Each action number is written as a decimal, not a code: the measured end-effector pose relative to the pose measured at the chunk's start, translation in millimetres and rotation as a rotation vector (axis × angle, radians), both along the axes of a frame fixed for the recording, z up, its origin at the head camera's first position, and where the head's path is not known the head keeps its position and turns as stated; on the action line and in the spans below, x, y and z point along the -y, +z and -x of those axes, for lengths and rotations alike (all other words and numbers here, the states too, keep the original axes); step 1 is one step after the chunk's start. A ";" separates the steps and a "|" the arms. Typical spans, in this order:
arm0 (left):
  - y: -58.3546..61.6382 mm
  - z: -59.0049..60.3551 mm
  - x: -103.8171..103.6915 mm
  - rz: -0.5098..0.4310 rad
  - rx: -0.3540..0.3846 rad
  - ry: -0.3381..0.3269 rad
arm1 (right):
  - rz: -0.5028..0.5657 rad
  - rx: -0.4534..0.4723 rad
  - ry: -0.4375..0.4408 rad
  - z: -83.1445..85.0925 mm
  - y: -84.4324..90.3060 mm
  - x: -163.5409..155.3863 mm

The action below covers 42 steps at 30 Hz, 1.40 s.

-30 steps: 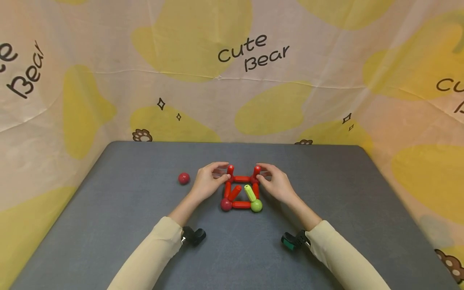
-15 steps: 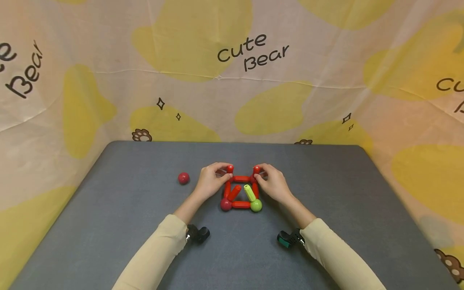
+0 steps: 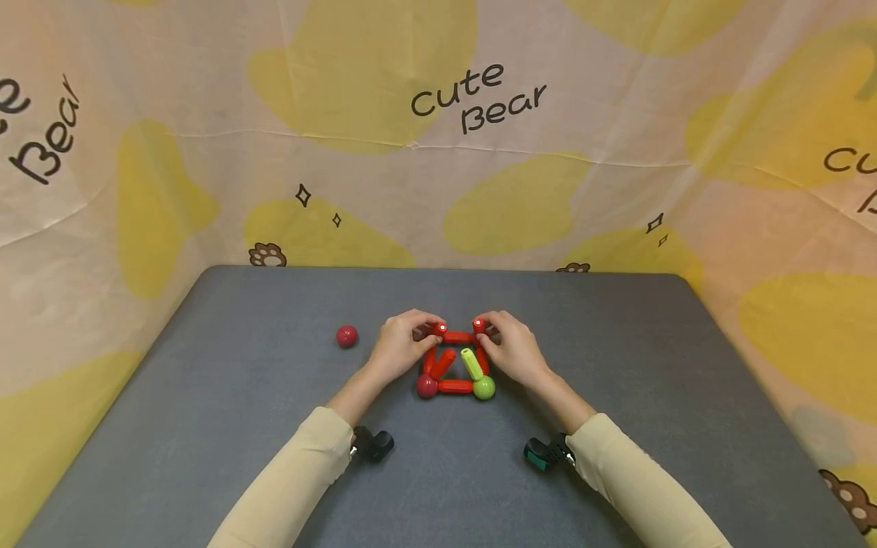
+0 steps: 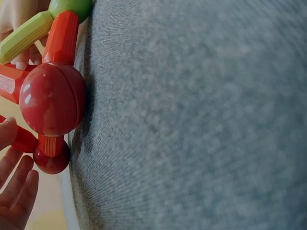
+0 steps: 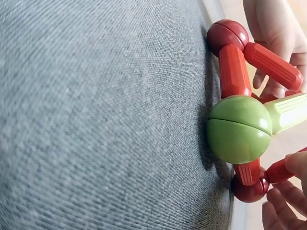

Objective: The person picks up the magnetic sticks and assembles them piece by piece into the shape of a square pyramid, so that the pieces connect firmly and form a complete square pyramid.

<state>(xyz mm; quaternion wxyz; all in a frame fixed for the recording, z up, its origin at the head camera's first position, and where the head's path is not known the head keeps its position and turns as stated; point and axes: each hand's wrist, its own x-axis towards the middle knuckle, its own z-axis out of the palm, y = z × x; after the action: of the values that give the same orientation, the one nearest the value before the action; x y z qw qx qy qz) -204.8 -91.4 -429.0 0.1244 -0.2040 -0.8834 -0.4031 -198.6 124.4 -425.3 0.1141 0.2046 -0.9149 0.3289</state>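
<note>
Head view, left to right: grey table [image 3: 205,426], edged by a cream and yellow cloth [image 3: 452,99] printed "Cute Bear". Loose red ball [image 3: 346,336] lies far left of the work, well apart from the left hand.

Left hand [image 3: 396,346] sits at the far-left corner of the stick-and-ball frame [image 3: 455,361]; thumb and fingers curl in and pinch the left upright red stick [image 3: 438,329], which tilts toward the viewer. Frame stands mid-table: a square of red sticks lying flat, dark red ball [image 3: 427,386] at near-left corner, green ball [image 3: 483,387] at near-right. Red stick leans up and inward from the dark red ball; yellow-green stick [image 3: 470,364] leans up from the green ball.

Right hand [image 3: 515,350] mirrors the left at the far-right corner, fingers curled and pinching the right upright red stick [image 3: 479,326].

Left wrist view: dark red ball [image 4: 53,98] close up on the grey surface, orange-red sticks radiating from it, a second dark red ball [image 4: 51,159] beyond; left fingertips [image 4: 19,184] lie loosely extended at the lower left edge.

Right wrist view: green ball [image 5: 240,128] in front, red stick running to the dark red ball [image 5: 227,34], yellow-green stick [image 5: 288,111] going right. Right fingertips [image 5: 283,206] touch a red stick at the lower right corner.
</note>
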 end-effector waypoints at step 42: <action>3.8 -9.7 -7.5 0.239 -0.075 0.001 | -0.101 -0.041 0.062 -6.6 -3.3 6.4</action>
<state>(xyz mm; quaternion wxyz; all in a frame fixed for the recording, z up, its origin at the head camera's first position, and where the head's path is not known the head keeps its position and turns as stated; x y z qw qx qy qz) -195.1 -83.9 -425.1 0.1325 -0.2319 -0.9199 -0.2870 -192.1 117.9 -428.6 0.1119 0.2450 -0.9210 0.2814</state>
